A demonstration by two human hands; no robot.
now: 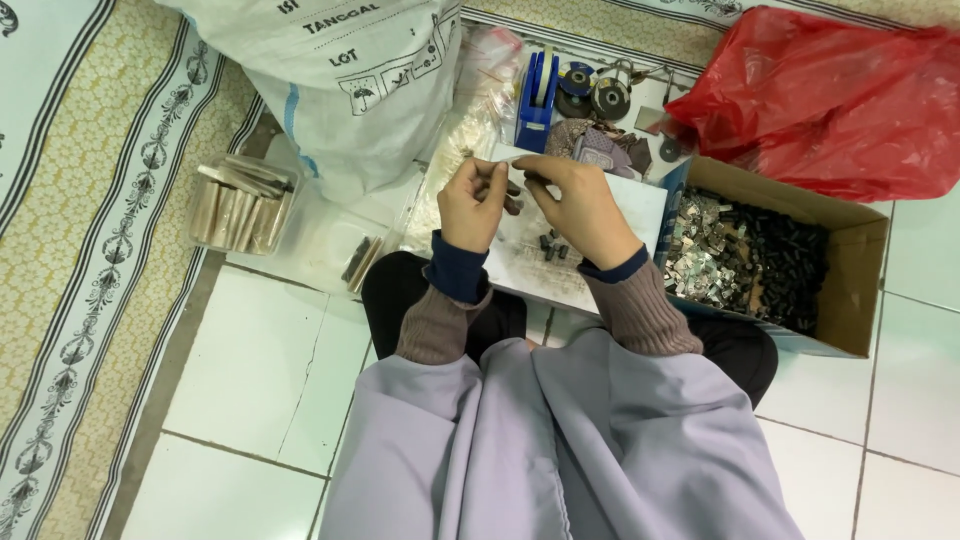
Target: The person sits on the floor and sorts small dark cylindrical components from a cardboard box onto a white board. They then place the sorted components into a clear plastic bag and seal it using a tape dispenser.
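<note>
My left hand (472, 205) and my right hand (580, 208) are raised together over a white board (640, 205) resting on my lap. Both pinch a small white strip (510, 154) between the fingertips, along with a small dark piece that is mostly hidden by the fingers. A few small dark parts (552, 247) lie on the board just below my right hand. To the right sits an open cardboard box (858, 270) filled with several small shiny metal and black parts.
A large white sack (340, 70) lies ahead on the left, a red plastic bag (830, 95) at the upper right. A blue tape dispenser (537, 95) and dark discs (592, 92) are behind the board. A clear tub of strips (240, 205) stands at the left, on white tiles beside a patterned mat (80, 220).
</note>
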